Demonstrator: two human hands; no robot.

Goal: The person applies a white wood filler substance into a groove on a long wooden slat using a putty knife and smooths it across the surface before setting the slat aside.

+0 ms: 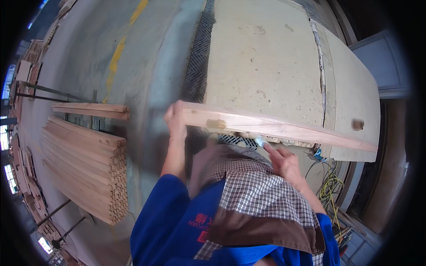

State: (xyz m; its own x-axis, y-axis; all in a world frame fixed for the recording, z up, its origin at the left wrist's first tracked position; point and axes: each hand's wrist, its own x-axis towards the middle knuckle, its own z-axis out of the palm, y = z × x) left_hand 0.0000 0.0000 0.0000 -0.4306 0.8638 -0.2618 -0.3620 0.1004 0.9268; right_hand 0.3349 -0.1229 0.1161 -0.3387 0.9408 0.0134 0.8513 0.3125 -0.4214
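A long pale wooden board [275, 126] lies across the near edge of the beige worktable [266, 62], its left end sticking out past the table. My left hand [176, 119] is closed around that left end. Near it, the board's face carries a brownish patch. My right hand [286, 163] grips a small pale, flat-ended tool [260, 141], its tip close to the board's lower edge. Whether the tip touches the wood I cannot tell, and the exact kind of tool is unclear.
To the left, a stack of wooden bars [80, 166] rests on a rack, with more bars [91, 109] beside it. Yellow-green cable [328, 188] hangs in coils below the table at right. A yellow line [116, 57] marks the floor.
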